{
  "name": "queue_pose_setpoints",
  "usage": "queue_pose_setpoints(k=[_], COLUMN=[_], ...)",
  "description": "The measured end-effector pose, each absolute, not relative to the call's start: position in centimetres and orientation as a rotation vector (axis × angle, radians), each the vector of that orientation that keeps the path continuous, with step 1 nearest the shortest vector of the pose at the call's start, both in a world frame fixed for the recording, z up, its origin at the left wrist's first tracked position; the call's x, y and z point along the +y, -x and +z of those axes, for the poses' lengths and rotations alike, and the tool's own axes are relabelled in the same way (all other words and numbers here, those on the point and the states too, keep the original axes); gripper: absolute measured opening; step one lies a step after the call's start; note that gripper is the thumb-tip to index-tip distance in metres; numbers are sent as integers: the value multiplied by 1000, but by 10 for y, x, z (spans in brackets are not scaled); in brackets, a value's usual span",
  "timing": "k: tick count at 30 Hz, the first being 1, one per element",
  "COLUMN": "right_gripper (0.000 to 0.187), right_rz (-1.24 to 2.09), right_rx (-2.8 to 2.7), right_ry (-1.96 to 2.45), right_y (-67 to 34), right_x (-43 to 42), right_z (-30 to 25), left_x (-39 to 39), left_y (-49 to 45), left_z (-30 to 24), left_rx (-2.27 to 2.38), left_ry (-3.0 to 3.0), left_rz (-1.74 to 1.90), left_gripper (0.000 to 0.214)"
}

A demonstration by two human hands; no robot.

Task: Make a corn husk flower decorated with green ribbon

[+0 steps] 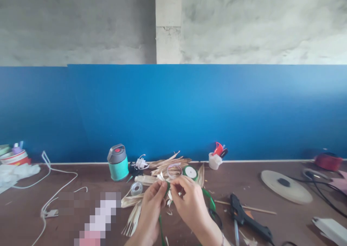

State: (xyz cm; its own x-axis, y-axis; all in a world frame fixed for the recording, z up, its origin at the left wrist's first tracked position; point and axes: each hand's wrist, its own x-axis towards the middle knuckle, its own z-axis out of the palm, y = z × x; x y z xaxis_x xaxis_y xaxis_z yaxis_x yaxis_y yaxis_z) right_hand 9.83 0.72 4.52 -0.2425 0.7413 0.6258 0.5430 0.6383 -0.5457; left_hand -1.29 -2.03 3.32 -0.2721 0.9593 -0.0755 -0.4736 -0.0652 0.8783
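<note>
Both hands meet low over the table (93, 177). The left hand (154, 199) holds a scrap of husk (161, 176) in a narrow pinch, its pale tip poking up. The right hand (191, 203) brings thumb and finger close together beside it, though I can't tell what they grip. Working so close probably steadies such a small piece. A green strip (161, 227) hangs below. The glue gun (244, 215) lies off to the right, perhaps to be handy. Beyond the hands, tape (136, 193), husks (162, 165) and a spool (190, 172) sit in what looks like easy reach. Farther back, a jar (118, 171) and cup (215, 162) stand near the blue panel (173, 112), apparently out of the way.
</note>
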Motion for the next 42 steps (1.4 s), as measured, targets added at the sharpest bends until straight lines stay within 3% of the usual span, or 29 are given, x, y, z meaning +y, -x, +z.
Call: queue_pose_setpoints(k=[6,12,15,19,23,28,32,36,42], right_gripper=[15,16,28,36,26,40,42,30,12], right_rz=[307,551,611,225,163,54,19,-13,-62], right_rx=[-1926,-1959,-1946,-2041,-2045,-1998,-2005,-2052,-1764], right_ry=[1016,1040,1165,1789,2150,2348,2332,2202,1524], right_y=[-100,-104,-130,-199,-258,-274,-285,-301,-281], right_x=[9,10,22,44,39,22,25,35,40], right_z=[44,49,59,64,33,-25,-49,-57,-29], left_x=[-24,-18,-15,-9,-3,-2,-3,-2,1], left_y=[9,15,20,28,31,28,26,24,25], left_z=[42,31,26,18,9,4,6,6,2], left_rx=[976,1126,1323,1451,1442,1370,1369,1339,1423], left_ry=[-705,-866,-1028,-1186,-1126,-1061,-1069,-1080,-1182], left_rz=[1660,1674,1681,1690,1593,1565,1590,1635,1644], left_gripper=[25,31,36,36,40,39,37,35,35])
